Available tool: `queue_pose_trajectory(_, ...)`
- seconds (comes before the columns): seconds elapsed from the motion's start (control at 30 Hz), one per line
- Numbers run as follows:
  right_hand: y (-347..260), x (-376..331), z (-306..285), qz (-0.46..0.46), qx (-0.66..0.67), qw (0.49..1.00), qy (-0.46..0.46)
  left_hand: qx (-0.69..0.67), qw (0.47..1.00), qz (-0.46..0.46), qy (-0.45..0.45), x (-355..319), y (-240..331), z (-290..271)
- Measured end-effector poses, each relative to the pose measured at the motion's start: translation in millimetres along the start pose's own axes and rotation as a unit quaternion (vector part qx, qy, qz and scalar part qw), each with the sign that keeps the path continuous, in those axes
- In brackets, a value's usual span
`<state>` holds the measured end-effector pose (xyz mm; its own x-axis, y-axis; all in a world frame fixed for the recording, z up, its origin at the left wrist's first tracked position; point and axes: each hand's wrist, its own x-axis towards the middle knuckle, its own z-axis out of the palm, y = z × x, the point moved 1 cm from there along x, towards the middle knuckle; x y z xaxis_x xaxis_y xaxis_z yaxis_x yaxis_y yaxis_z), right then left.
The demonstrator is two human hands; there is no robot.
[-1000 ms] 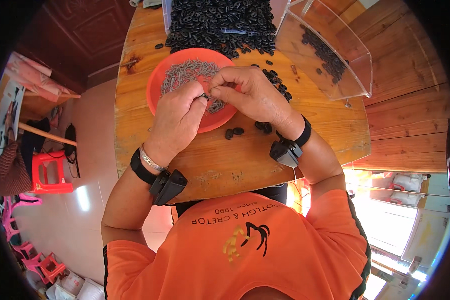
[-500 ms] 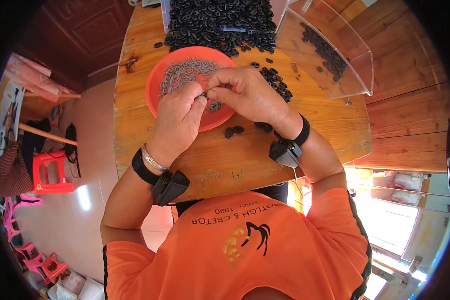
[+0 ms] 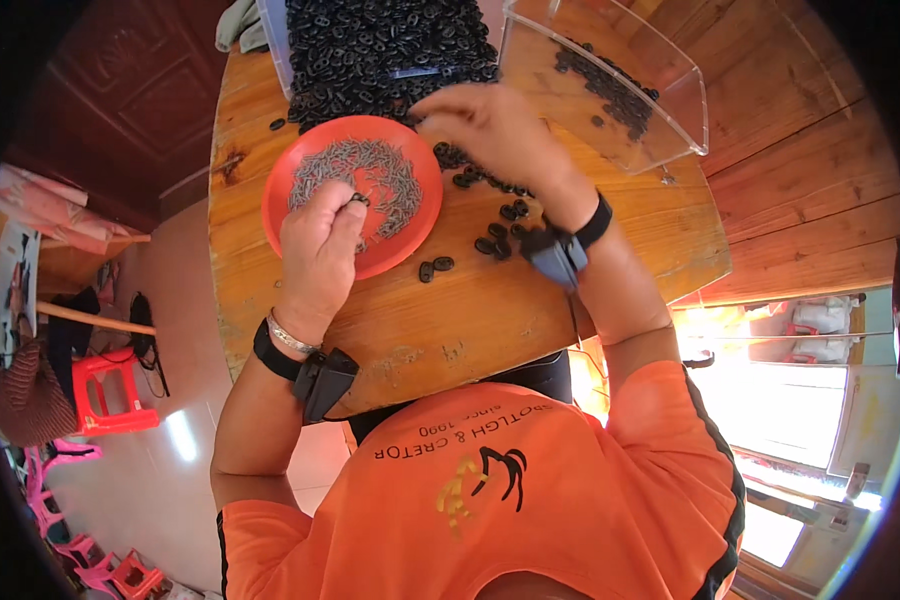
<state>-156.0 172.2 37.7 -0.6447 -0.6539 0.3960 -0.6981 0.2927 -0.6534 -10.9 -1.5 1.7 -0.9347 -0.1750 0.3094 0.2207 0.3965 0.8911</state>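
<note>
A small black oval piece [image 3: 359, 199] is pinched between the thumb and forefinger of my left hand [image 3: 318, 240]. That hand is over the near left part of a round orange-red plate [image 3: 430, 200], which holds many thin grey metal pins or screws [image 3: 355, 160]. My right hand [image 3: 500, 130], blurred by motion, is beyond the plate's right rim. Its fingers reach out toward a heap of black oval two-holed pieces [image 3: 390, 60], and its thumb looks apart from them. Nothing shows between those fingers. Two loose black pieces [image 3: 435, 269] lie right of the plate, and several more [image 3: 500, 235] lie near my right wrist.
The heap spills from a clear plastic tub [image 3: 275, 45] at the far side of the wooden table [image 3: 400, 345]. Another clear bin [image 3: 660, 110] with black pieces stands at the far right. A red stool [image 3: 110, 390] is on the floor at left.
My hands have parted. My right hand has moved up and away toward the black heap, while my left hand keeps the black piece over the plate. The view has shifted slightly.
</note>
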Motion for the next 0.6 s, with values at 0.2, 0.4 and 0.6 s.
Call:
queue_pose_trajectory(0.2,61,-3,-24,0.071,-0.194,0.978,-0.029,-0.107,0.992,-0.061,0.005,3,-4,-6)
queue_pose_trajectory(0.4,60,-6,-5,-0.014,-0.316,0.947,-0.065,-0.077,0.996,-0.033,-0.011,1,-2,-8)
queue_pose_trajectory(0.6,73,-4,1,-0.055,-0.331,0.940,-0.058,-0.079,0.996,-0.031,-0.008,3,0,-6)
